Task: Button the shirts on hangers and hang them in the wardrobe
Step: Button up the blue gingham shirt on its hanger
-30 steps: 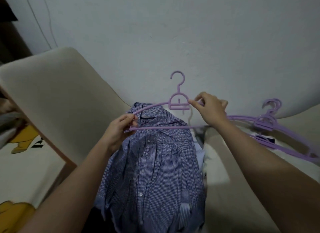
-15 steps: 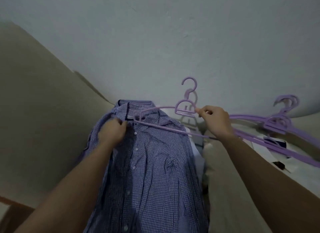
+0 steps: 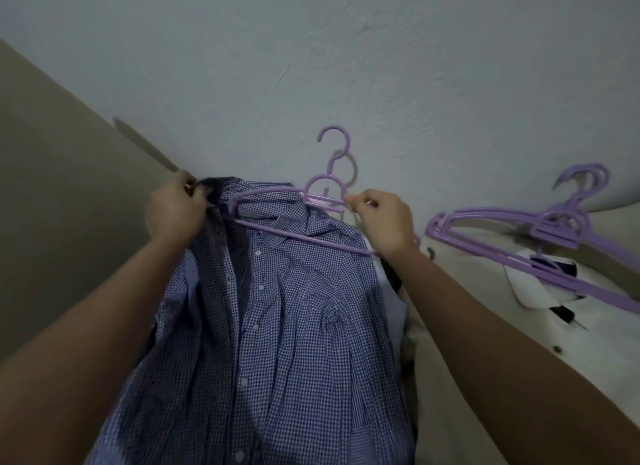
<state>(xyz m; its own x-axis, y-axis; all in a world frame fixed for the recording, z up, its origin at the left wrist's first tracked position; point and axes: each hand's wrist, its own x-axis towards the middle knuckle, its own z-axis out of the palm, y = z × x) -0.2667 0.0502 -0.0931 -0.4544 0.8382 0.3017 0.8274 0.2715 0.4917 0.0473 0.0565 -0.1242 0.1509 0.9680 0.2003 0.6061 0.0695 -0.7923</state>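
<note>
A blue checked shirt lies open in front of me, its white buttons in a row down the middle. A purple plastic hanger rests across the collar, hook pointing up against the wall. My left hand grips the shirt's left shoulder fabric and lifts it beside the hanger's left end. My right hand pinches the hanger by its right arm, close to the neck.
Several more purple hangers lie stacked at the right on a white shirt with dark trim. A grey wall stands behind. A beige panel rises at the left. More clothes lie under the checked shirt.
My left hand has moved up and left, pulling the shirt's shoulder toward the hanger's end. The hanger has settled lower onto the collar. The view has tilted upward.
</note>
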